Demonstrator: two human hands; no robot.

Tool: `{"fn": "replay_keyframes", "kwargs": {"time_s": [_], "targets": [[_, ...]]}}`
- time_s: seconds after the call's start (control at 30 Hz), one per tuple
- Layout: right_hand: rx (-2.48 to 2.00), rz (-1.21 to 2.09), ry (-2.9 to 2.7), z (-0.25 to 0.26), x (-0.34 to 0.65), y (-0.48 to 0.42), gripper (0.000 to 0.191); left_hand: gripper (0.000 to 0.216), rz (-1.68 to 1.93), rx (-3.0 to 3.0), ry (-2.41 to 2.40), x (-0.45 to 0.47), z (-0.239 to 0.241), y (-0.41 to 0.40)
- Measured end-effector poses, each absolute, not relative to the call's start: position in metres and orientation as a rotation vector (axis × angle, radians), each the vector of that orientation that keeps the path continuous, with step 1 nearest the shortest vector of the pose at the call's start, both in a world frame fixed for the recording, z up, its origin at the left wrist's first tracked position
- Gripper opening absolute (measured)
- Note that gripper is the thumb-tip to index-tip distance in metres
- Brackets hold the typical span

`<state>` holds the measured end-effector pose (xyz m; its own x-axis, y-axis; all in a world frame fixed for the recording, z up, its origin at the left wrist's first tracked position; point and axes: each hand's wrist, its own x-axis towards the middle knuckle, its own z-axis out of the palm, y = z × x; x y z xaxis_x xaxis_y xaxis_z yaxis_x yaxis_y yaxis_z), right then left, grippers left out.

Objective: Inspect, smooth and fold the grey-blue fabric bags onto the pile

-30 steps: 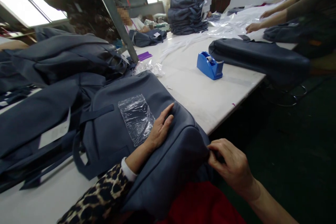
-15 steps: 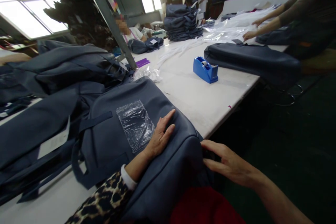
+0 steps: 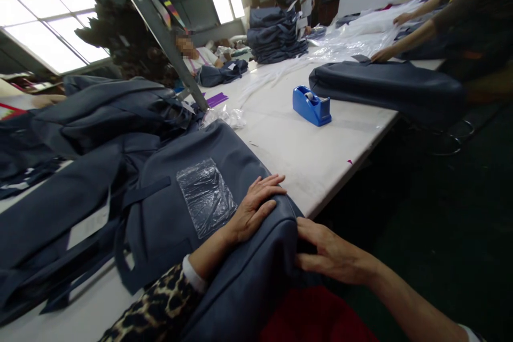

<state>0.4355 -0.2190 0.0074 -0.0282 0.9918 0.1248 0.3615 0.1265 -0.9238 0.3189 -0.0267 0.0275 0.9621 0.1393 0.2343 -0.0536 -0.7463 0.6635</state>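
Note:
A dark blue bag (image 3: 160, 214) of smooth, leather-like material lies across the near table edge, its end hanging over. My left hand (image 3: 256, 208) lies flat on top near its right end, fingers stretched out. At the corner of that end, my right hand (image 3: 332, 251) has its fingers and thumb closed on the side of the bag; the fingertips are partly hidden in the folds. A crinkled clear plastic packet (image 3: 206, 197) rests on the bag, just left of my left hand. Left of it lies another dark blue bag with a white tag (image 3: 90, 224).
A blue tape dispenser (image 3: 311, 106) stands on the white table (image 3: 276, 141). Beyond are a stack of folded bags (image 3: 276, 37), a metal post (image 3: 160, 26) and clear plastic (image 3: 224, 116). A co-worker's hands (image 3: 382, 54) handle a long blue bag (image 3: 380, 83) at right.
My left hand has slid slightly right and down toward the bag's end, its fingers now flatter. My right hand has shifted slightly left, pushing in the bag's corner.

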Motion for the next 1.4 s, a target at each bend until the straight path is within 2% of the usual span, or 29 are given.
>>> {"fn": "replay_keyframes", "kwargs": {"time_s": [0.2, 0.37, 0.5, 0.57, 0.7, 0.73, 0.83, 0.97, 1.1, 1.27, 1.4], "targets": [[-1.345, 1.237, -1.346, 0.001, 0.436, -0.228, 0.029, 0.053, -0.015, 2.549, -0.359, 0.354, 0.047, -0.026], [-1.199, 1.303, -1.297, 0.010, 0.441, -0.227, 0.046, 0.061, 0.285, 2.494, -0.323, 0.350, 0.054, -0.029], [-1.246, 1.208, -1.346, 0.017, 0.441, -0.222, 0.058, 0.063, 0.341, 2.458, -0.293, 0.344, 0.061, -0.030], [-1.314, 1.115, -1.412, 0.018, 0.436, -0.220, 0.053, 0.063, 0.360, 2.441, -0.289, 0.346, 0.059, -0.030], [-1.472, 0.729, -1.549, 0.010, 0.417, -0.216, 0.017, 0.060, 0.375, 2.435, -0.260, 0.352, 0.051, -0.031], [-1.501, 0.626, -1.553, 0.007, 0.412, -0.215, 0.011, 0.057, 0.375, 2.439, -0.219, 0.351, 0.052, -0.031], [-1.536, 0.461, -1.508, 0.000, 0.403, -0.213, 0.013, 0.036, 0.479, 2.450, -0.049, 0.330, 0.070, -0.032], [-1.582, 0.450, -1.440, 0.002, 0.402, -0.212, 0.020, 0.015, 0.932, 2.308, 0.356, 0.249, 0.096, -0.059], [-1.654, 0.486, -1.324, 0.006, 0.404, -0.210, 0.032, 0.011, 1.407, 1.967, 0.944, 0.149, 0.069, -0.125], [-1.675, 0.551, -1.166, 0.012, 0.400, -0.199, 0.042, 0.017, 0.944, 1.734, 1.148, 0.101, 0.012, -0.182], [-1.711, 0.558, -1.141, 0.027, 0.393, -0.195, 0.050, 0.031, 0.960, 1.633, 1.140, 0.114, 0.012, -0.179]]}}
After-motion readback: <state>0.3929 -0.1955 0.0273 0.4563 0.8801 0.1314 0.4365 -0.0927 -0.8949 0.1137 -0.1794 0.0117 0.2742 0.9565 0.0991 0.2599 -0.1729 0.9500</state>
